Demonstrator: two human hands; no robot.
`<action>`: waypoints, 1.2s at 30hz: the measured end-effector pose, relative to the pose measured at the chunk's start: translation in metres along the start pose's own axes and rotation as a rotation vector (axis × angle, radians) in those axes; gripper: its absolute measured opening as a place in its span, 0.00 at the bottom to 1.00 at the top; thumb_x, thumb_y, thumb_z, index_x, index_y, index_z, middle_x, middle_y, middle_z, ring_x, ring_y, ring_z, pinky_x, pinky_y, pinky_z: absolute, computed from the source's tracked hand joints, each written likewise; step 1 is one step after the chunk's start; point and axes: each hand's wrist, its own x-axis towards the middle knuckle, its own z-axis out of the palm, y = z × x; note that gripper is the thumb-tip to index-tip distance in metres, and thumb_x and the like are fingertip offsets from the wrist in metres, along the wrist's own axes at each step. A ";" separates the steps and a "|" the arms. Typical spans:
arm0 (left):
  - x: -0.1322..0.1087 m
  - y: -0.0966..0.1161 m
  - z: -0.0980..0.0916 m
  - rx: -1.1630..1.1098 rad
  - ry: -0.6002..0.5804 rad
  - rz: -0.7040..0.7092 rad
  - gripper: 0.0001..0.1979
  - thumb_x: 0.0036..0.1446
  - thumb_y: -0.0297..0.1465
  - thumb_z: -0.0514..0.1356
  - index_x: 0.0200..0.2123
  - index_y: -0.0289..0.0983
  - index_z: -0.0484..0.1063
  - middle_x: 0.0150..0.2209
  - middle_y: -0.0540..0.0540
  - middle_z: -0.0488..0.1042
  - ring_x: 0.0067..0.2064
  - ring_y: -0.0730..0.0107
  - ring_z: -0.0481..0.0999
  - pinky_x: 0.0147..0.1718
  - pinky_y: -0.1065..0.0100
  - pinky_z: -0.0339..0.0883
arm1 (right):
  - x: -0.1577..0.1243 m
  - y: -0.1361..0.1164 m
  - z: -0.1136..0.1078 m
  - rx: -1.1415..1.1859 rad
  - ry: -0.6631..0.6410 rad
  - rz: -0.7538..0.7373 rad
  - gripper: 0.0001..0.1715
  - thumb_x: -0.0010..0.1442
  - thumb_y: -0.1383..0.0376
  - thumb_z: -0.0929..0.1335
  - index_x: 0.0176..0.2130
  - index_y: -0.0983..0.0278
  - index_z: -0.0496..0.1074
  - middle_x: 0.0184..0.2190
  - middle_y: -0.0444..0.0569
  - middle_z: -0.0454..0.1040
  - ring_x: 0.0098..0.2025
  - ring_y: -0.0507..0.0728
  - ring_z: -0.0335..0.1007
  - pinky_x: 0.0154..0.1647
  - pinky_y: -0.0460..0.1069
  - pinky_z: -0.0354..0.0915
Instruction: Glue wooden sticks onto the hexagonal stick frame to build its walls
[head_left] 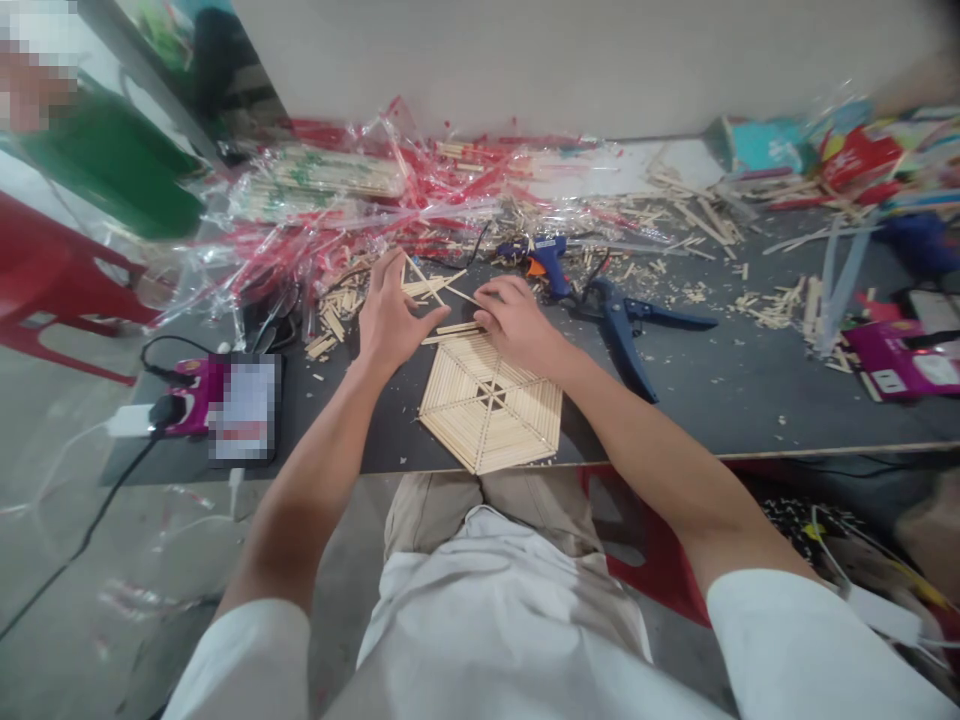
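Observation:
My left hand (pixel 396 312) hovers with its fingers spread over a small frame of thin wooden sticks (pixel 429 286) on the dark grey table (pixel 337 420). My right hand (pixel 517 325) is curled over a loose stick (pixel 463 297), and its fingertips hide the stick's end. Just below both hands lies a flat hexagon of glued wooden sticks (pixel 491 405), with spokes meeting at its centre. Short sticks (pixel 450 333) lie along its upper edge. A blue and orange glue gun (pixel 546 265) and blue-handled cutters (pixel 626 325) lie to the right.
Torn plastic wrap with red strips (pixel 420 175) and a bundle of sticks (pixel 322 180) spread along the table's back. Stick scraps lie scattered about. A purple box (pixel 191 395) with cables sits at the left, and colourful packaging (pixel 859 160) is piled at the right.

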 end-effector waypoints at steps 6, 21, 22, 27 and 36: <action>-0.001 0.001 0.004 -0.003 0.020 0.008 0.45 0.55 0.44 0.73 0.71 0.44 0.59 0.73 0.35 0.62 0.41 0.65 0.84 0.42 0.62 0.79 | -0.003 0.006 0.000 -0.010 -0.039 0.047 0.25 0.75 0.57 0.62 0.58 0.65 0.80 0.61 0.59 0.75 0.69 0.71 0.59 0.73 0.70 0.57; -0.002 0.013 -0.002 -0.060 -0.075 -0.002 0.46 0.54 0.40 0.74 0.72 0.44 0.59 0.74 0.35 0.60 0.35 0.70 0.80 0.43 0.58 0.78 | -0.002 0.020 -0.001 0.000 -0.043 0.104 0.21 0.70 0.66 0.64 0.55 0.68 0.81 0.57 0.63 0.75 0.62 0.69 0.67 0.71 0.67 0.63; -0.002 0.013 -0.002 -0.064 -0.069 0.000 0.46 0.55 0.40 0.74 0.72 0.44 0.59 0.74 0.35 0.60 0.35 0.70 0.80 0.43 0.58 0.78 | -0.001 0.019 -0.004 0.005 -0.029 0.108 0.20 0.71 0.64 0.65 0.54 0.67 0.81 0.56 0.63 0.76 0.62 0.70 0.67 0.70 0.67 0.63; -0.002 0.014 -0.003 -0.047 -0.102 0.004 0.46 0.55 0.40 0.74 0.72 0.44 0.58 0.74 0.36 0.59 0.35 0.70 0.79 0.43 0.58 0.79 | 0.002 0.017 -0.013 -0.026 -0.021 0.160 0.16 0.71 0.66 0.65 0.39 0.64 0.83 0.42 0.58 0.81 0.51 0.67 0.74 0.61 0.66 0.67; -0.003 0.011 -0.001 -0.066 -0.109 0.068 0.48 0.54 0.37 0.76 0.73 0.45 0.57 0.74 0.34 0.59 0.33 0.74 0.78 0.44 0.60 0.79 | 0.002 0.021 -0.005 -0.040 0.032 0.330 0.16 0.64 0.75 0.66 0.51 0.66 0.75 0.43 0.59 0.80 0.50 0.67 0.74 0.56 0.62 0.69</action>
